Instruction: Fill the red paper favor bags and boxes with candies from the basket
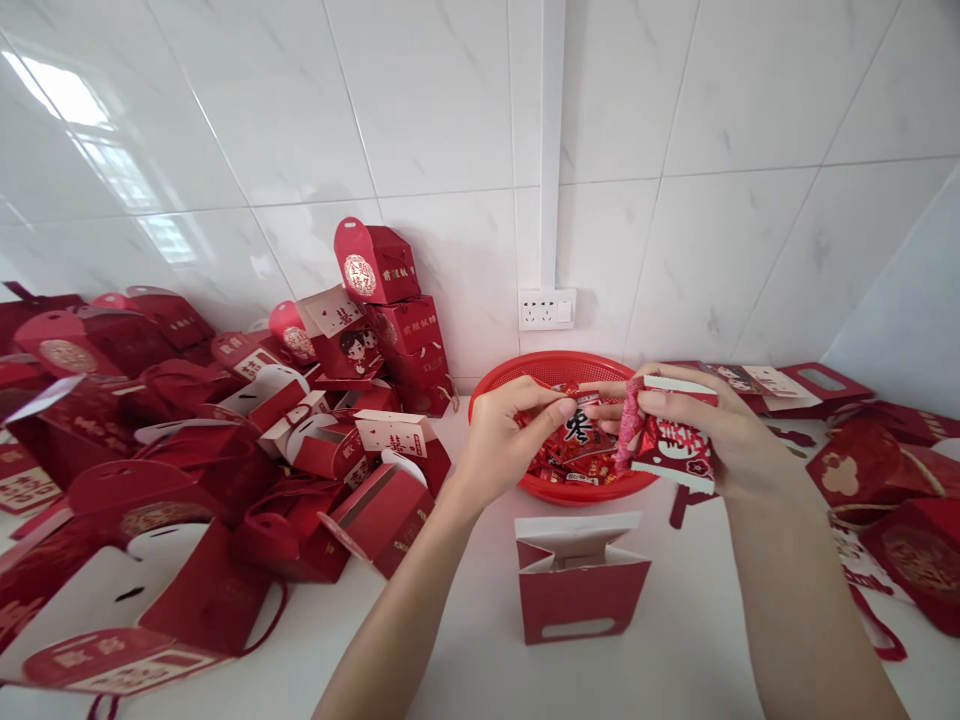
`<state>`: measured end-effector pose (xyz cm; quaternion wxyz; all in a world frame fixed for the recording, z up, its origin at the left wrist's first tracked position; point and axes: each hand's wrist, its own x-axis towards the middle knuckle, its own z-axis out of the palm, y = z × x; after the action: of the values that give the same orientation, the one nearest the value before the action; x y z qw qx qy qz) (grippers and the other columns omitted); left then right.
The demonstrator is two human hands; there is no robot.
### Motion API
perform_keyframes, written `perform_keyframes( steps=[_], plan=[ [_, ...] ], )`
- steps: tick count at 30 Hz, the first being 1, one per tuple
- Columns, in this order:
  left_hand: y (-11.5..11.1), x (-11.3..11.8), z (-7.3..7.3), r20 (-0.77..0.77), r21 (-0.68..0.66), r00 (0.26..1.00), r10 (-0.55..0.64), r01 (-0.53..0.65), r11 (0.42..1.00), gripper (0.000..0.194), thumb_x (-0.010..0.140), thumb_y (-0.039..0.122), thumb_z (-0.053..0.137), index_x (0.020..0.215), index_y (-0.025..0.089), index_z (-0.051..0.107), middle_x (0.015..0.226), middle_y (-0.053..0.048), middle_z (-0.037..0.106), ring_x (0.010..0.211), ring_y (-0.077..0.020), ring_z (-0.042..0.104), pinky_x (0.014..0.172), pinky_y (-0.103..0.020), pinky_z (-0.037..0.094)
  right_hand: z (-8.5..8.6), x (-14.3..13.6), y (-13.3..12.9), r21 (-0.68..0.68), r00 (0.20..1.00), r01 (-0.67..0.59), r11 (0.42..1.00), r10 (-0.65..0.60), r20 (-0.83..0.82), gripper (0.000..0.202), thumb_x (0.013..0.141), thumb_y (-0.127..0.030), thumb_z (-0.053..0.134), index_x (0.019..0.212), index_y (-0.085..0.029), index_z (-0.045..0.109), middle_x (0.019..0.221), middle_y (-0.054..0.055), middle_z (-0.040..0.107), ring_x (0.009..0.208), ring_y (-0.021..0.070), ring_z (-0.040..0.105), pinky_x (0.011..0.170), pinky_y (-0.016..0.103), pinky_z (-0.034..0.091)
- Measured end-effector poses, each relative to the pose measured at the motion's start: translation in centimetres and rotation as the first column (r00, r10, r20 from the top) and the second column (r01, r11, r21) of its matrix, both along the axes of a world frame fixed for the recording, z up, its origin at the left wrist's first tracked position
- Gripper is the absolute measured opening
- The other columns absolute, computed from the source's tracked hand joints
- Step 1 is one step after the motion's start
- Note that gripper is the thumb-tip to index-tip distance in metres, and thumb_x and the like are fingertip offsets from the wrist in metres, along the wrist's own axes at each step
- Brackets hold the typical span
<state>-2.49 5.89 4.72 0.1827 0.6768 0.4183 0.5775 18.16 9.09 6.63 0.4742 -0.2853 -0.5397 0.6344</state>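
Over the basket, my left hand (504, 430) pinches the edge of a small red packet (579, 426) with a black character on it. My right hand (712, 415) is closed around a bunch of red-and-white wrapped packets (679, 440), with a crinkled pink-red wrapper (630, 425) at their left side. Its fingertips reach toward the packet in my left hand; whether they touch it I cannot tell. Below the hands, a red plastic basket (517, 370) holds more wrapped sweets. In front of it a red paper box (581, 600) stands upright with its top unfolded.
Many red gift boxes (202, 480) crowd the left side of the white table (465, 640). Several stacked boxes (405, 325) stand against the tiled wall. More red boxes and bags (862, 465) lie at the right. A wall socket (546, 309) is behind the basket.
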Motion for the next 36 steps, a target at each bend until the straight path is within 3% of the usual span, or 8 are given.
perform_keyframes(
  steps=[6,9,12,15,20,25,31,36],
  plan=[
    [-1.0,-0.4,0.4,0.0,-0.066,0.993,-0.119,0.119,0.991,0.034,0.092,0.039,0.066,0.121,0.022,0.067,0.102,-0.007,0.072,0.091,-0.0193,0.067,0.083,-0.028,0.052,0.9,0.2,-1.0,-0.014,0.999,0.048,0.999,-0.048,0.009,0.034,0.063,-0.036,0.09,0.087,-0.024,0.07,0.087,0.007,0.077,0.072,0.0269,0.075,0.067,0.04,0.063],
    [-2.8,-1.8,2.0,-0.202,-0.087,0.954,-0.221,0.207,0.974,0.018,0.093,0.034,0.065,0.103,0.021,0.071,0.114,-0.009,0.07,0.112,-0.0232,0.064,0.096,-0.031,0.049,1.5,0.9,-1.6,0.109,0.996,0.084,0.99,-0.088,0.03,0.024,0.069,-0.038,0.086,0.081,-0.023,0.072,0.098,0.009,0.078,0.086,0.0284,0.076,0.073,0.037,0.063],
    [-4.8,-3.0,3.5,-0.413,-0.305,0.789,-0.455,0.351,0.885,0.018,0.094,0.032,0.063,0.086,0.021,0.076,0.11,-0.009,0.071,0.111,-0.0242,0.065,0.096,-0.03,0.048,1.9,1.8,-2.3,0.192,0.989,0.113,0.975,-0.129,0.076,0.019,0.073,-0.04,0.081,0.077,-0.024,0.072,0.102,0.008,0.078,0.092,0.0283,0.075,0.078,0.036,0.062],
    [-5.8,-3.1,3.8,-0.483,-0.488,0.649,-0.588,0.359,0.796,0.022,0.095,0.027,0.058,0.087,0.021,0.078,0.099,-0.008,0.073,0.093,-0.0208,0.067,0.083,-0.027,0.048,2.3,2.3,-3.0,0.191,0.989,0.02,0.981,-0.047,0.139,0.018,0.075,-0.042,0.08,0.074,-0.025,0.072,0.1,0.008,0.078,0.088,0.0288,0.075,0.077,0.038,0.062],
    [-5.0,-2.1,3.0,-0.567,-0.535,0.625,-0.536,0.216,0.817,0.023,0.091,0.024,0.059,0.072,0.018,0.07,0.068,0.0,0.062,0.058,-0.0124,0.053,0.059,-0.025,0.036,2.6,2.0,-3.3,0.176,0.958,-0.206,0.962,0.162,0.235,0.024,0.073,-0.046,0.082,0.071,-0.024,0.072,0.097,0.011,0.078,0.079,0.0328,0.076,0.072,0.045,0.062],
    [-4.2,-2.2,2.5,-0.61,-0.485,0.655,-0.447,0.137,0.864,0.018,0.075,0.032,0.079,0.081,0.019,0.069,0.082,0.0,0.063,0.071,-0.0152,0.056,0.061,-0.024,0.035,2.3,1.2,-3.3,0.106,0.927,-0.302,0.948,0.265,0.265,0.023,0.075,-0.043,0.082,0.078,-0.023,0.071,0.099,0.011,0.078,0.084,0.0317,0.076,0.077,0.046,0.063],
    [-3.9,-2.3,2.3,-0.587,-0.476,0.679,-0.441,0.15,0.866,0.023,0.09,0.029,0.06,0.072,0.016,0.065,0.071,0.001,0.061,0.062,-0.0116,0.049,0.059,-0.025,0.032,2.0,0.3,-3.1,0.145,0.91,-0.346,0.927,0.294,0.291,0.021,0.081,-0.042,0.077,0.083,-0.021,0.073,0.104,0.012,0.077,0.091,0.0303,0.076,0.082,0.044,0.063],
    [-3.6,-2.2,1.9,-0.531,-0.479,0.735,-0.421,0.149,0.865,0.016,0.074,0.033,0.077,0.078,0.018,0.072,0.072,0.002,0.062,0.064,-0.0133,0.052,0.057,-0.024,0.033,1.9,0.2,-2.7,0.118,0.908,-0.353,0.928,0.309,0.285,0.023,0.079,-0.041,0.079,0.089,-0.021,0.074,0.08,0.008,0.076,0.078,0.0272,0.076,0.076,0.042,0.063]
  ],
)
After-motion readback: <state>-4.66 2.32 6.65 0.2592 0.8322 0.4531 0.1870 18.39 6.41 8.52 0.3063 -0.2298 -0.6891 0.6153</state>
